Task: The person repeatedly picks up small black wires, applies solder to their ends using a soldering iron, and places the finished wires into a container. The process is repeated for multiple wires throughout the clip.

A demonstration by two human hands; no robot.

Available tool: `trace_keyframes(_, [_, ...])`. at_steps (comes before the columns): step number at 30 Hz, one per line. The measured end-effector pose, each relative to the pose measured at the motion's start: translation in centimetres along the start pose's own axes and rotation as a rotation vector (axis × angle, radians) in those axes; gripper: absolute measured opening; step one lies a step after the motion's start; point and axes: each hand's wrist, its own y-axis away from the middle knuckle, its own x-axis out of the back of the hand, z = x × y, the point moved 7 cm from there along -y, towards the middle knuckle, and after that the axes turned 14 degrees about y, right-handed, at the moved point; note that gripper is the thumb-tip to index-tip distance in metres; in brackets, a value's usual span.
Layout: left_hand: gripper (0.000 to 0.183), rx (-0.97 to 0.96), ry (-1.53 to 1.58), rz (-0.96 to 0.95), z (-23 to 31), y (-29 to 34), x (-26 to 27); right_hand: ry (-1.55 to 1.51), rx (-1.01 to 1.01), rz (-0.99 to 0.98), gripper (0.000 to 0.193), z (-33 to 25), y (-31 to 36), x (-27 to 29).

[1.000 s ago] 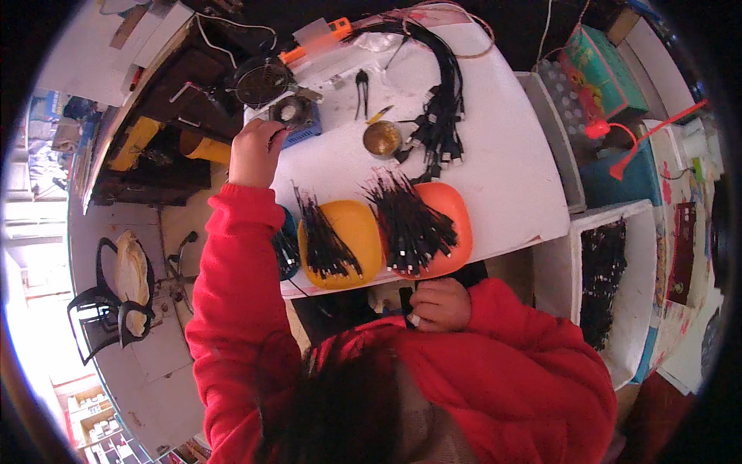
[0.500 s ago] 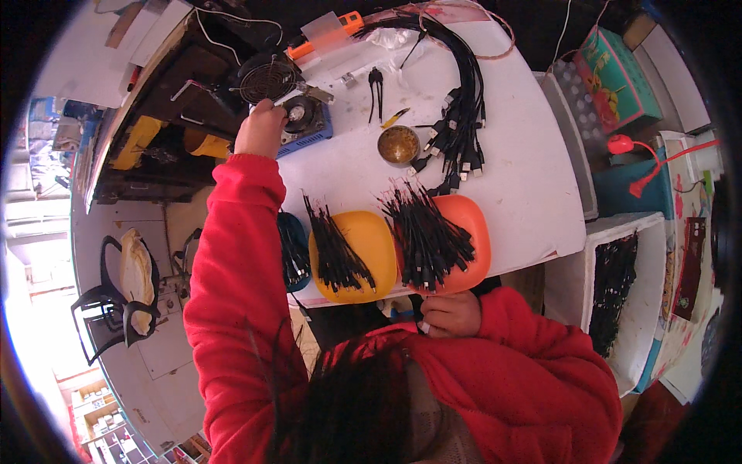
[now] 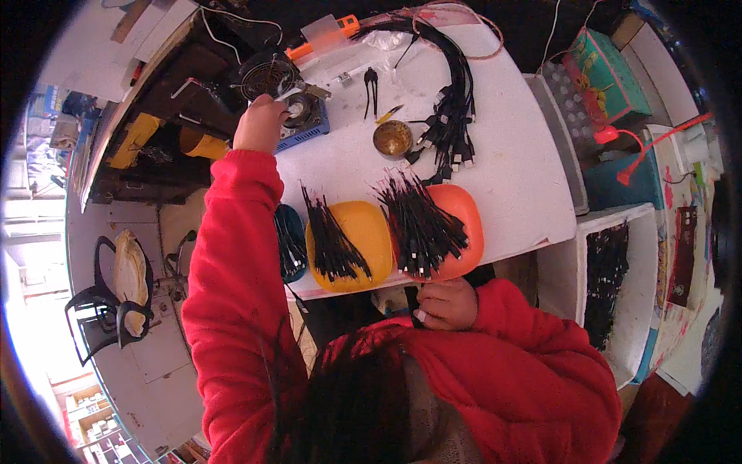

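My left hand [image 3: 261, 124], in a red sleeve, reaches far across the white table [image 3: 510, 178] to a blue box device [image 3: 308, 116] beside a small black fan [image 3: 267, 76]. Its fingers close on a thin pale tool at the device. My right hand [image 3: 447, 303] rests curled at the table's near edge, under the orange tray [image 3: 468, 216], pinching a short black cable piece. A yellow tray [image 3: 369, 232] and the orange tray hold several short black cable pieces.
A dark blue tray [image 3: 290, 243] with more cable pieces sits left of the yellow tray. A round brass tin [image 3: 392, 139], black pliers [image 3: 371, 81] and a long black cable bundle [image 3: 456, 100] lie farther back. White bins [image 3: 610, 271] stand to the right, a chair [image 3: 116, 294] to the left.
The view has shifted slightly. My left hand stays at the blue device; my right hand stays at the table's near edge.
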Motion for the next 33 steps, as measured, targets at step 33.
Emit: trace_keyframes(33, [0.021,0.521,1.62,0.261,15.1,28.8,0.8,0.972,-0.901,0.038,0.029,-7.2,14.2,35.1])
